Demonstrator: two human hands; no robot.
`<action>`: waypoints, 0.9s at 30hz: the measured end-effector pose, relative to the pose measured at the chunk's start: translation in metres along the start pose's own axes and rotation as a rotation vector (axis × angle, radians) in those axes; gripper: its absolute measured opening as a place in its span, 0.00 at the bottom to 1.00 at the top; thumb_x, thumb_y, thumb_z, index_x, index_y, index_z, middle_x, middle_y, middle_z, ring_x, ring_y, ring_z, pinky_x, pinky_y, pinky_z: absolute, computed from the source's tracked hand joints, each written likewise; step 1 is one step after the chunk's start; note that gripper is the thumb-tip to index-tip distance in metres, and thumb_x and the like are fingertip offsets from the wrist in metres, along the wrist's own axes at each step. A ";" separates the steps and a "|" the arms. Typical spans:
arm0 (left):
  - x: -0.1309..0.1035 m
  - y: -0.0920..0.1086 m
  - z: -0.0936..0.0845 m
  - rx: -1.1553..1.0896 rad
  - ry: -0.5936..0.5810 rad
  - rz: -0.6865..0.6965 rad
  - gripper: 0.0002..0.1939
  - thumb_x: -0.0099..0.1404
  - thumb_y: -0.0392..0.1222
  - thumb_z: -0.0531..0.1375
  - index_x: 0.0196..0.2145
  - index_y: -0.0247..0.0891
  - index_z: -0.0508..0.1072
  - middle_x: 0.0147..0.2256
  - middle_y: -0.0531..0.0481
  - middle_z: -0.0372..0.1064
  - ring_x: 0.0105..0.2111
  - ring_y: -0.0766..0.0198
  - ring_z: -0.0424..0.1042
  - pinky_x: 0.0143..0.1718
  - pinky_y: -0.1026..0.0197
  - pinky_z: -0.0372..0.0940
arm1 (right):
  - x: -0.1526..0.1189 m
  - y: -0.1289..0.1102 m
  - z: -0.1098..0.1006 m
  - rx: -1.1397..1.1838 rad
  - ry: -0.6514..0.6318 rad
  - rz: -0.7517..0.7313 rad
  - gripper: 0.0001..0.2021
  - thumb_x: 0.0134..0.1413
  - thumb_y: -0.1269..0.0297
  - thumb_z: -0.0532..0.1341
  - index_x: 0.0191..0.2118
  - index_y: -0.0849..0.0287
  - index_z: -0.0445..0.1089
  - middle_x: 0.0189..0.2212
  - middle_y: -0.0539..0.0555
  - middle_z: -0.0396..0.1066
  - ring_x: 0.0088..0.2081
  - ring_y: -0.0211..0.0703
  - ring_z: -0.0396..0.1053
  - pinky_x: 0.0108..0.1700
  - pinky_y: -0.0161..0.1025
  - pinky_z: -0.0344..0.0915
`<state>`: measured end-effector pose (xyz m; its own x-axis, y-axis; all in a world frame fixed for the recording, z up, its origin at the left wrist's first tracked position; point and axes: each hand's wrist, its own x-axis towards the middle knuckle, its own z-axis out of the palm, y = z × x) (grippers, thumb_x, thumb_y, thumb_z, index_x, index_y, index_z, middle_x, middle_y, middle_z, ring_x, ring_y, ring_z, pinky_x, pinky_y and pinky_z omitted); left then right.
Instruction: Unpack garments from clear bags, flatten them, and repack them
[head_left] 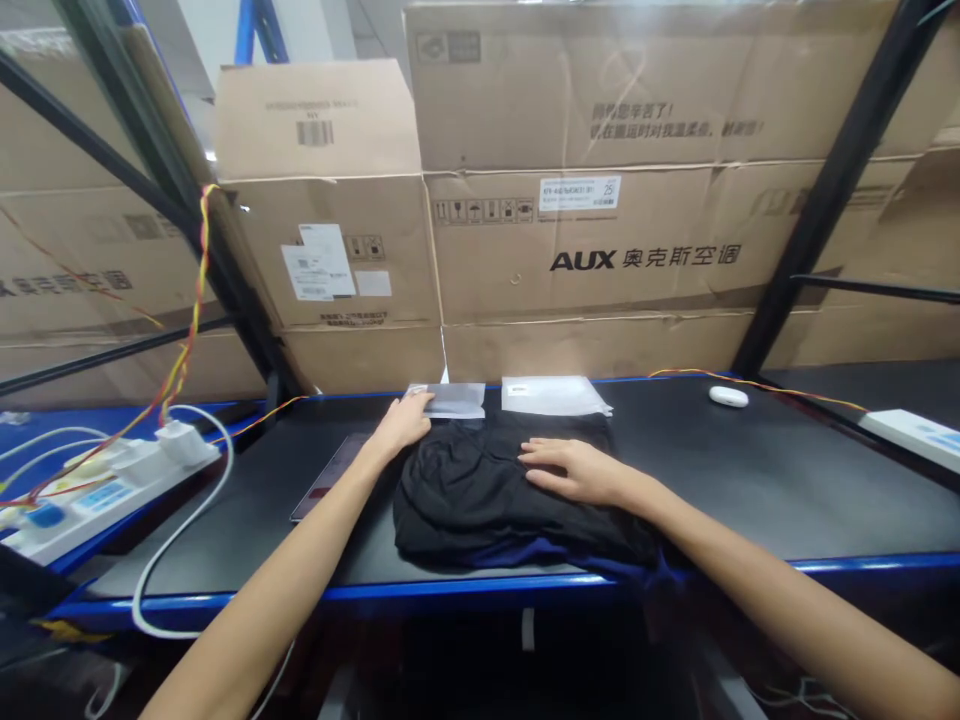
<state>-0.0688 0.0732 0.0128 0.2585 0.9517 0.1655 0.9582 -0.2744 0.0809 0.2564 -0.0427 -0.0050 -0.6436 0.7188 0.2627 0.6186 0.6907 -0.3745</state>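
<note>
A bunched black garment (pixel 480 490) with a dark blue edge lies at the front of the dark shelf top. My right hand (pixel 574 470) rests on its right part, palm down, with the fingers spread and holding nothing. Beyond the garment's far left corner, my left hand (pixel 405 425) reaches forward. Its fingertips touch the left end of a flat clear plastic bag (pixel 461 402), fingers stretched rather than wrapped round it. To the right of that bag lies a second flat, whitish plastic bag (pixel 555 395), just behind the garment.
A dark flat device, perhaps a phone (pixel 330 475), lies left of the garment, partly behind my left forearm. Power strips (pixel 97 510) with cables stand at the left. A white earbud case (pixel 728 397) sits at right. Cardboard (pixel 585 290) walls the back between black posts (pixel 825 190).
</note>
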 end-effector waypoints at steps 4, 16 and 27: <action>0.006 0.000 0.003 -0.020 0.003 -0.004 0.31 0.63 0.33 0.48 0.65 0.33 0.61 0.67 0.37 0.50 0.68 0.47 0.49 0.65 0.37 0.48 | -0.001 -0.001 -0.002 0.064 -0.023 0.015 0.24 0.64 0.48 0.56 0.59 0.55 0.70 0.63 0.57 0.63 0.65 0.52 0.59 0.66 0.50 0.56; -0.063 0.080 -0.010 -0.254 -0.213 0.535 0.34 0.71 0.63 0.48 0.68 0.46 0.55 0.70 0.47 0.40 0.70 0.52 0.41 0.69 0.47 0.40 | -0.003 0.004 -0.010 -0.030 -0.137 0.147 0.35 0.62 0.37 0.51 0.68 0.52 0.57 0.69 0.56 0.49 0.71 0.58 0.40 0.70 0.60 0.37; -0.063 0.082 0.001 -0.244 -0.248 0.538 0.38 0.69 0.66 0.50 0.69 0.44 0.54 0.70 0.42 0.42 0.70 0.50 0.42 0.69 0.45 0.41 | -0.006 0.010 -0.008 0.029 -0.152 0.138 0.34 0.61 0.38 0.54 0.68 0.48 0.54 0.70 0.53 0.46 0.71 0.57 0.39 0.70 0.60 0.36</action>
<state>-0.0063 -0.0091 0.0080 0.7442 0.6677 0.0158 0.6386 -0.7183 0.2760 0.2697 -0.0389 -0.0035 -0.6155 0.7850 0.0706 0.6938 0.5821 -0.4240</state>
